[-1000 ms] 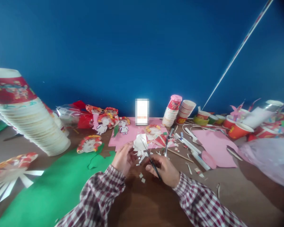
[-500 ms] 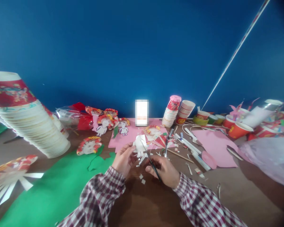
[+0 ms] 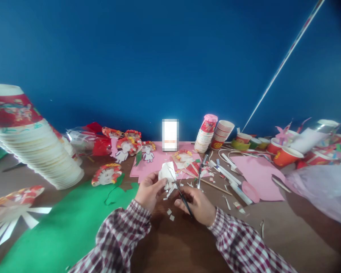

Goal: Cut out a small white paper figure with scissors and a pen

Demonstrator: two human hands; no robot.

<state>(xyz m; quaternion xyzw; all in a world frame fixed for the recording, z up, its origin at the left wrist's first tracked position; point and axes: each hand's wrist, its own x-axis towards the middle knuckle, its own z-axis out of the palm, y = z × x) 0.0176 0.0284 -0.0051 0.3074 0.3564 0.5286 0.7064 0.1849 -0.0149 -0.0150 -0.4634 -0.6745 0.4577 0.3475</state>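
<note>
My left hand [image 3: 149,190] pinches a small white paper cut-out [image 3: 167,172] and holds it up just above the brown table [image 3: 187,242]. My right hand [image 3: 197,204] is closed round a pair of black scissors [image 3: 182,193], whose blades point up and left into the paper's lower edge. Small white paper scraps [image 3: 169,214] lie on the table under and between my hands. Both forearms wear checked red-and-white sleeves.
Green paper [image 3: 62,227] covers the near left. A leaning stack of paper cups [image 3: 31,140] stands at the left. Pink sheets [image 3: 258,174], finished paper figures [image 3: 127,146], pens [image 3: 200,170], cup stacks [image 3: 213,132] and red cups [image 3: 287,155] crowd the back. A clear plastic bag [image 3: 324,189] lies right.
My left hand has turned the white cut-out a little and shifted its grip; the scissors stay at the paper's edge. The view has barely moved.
</note>
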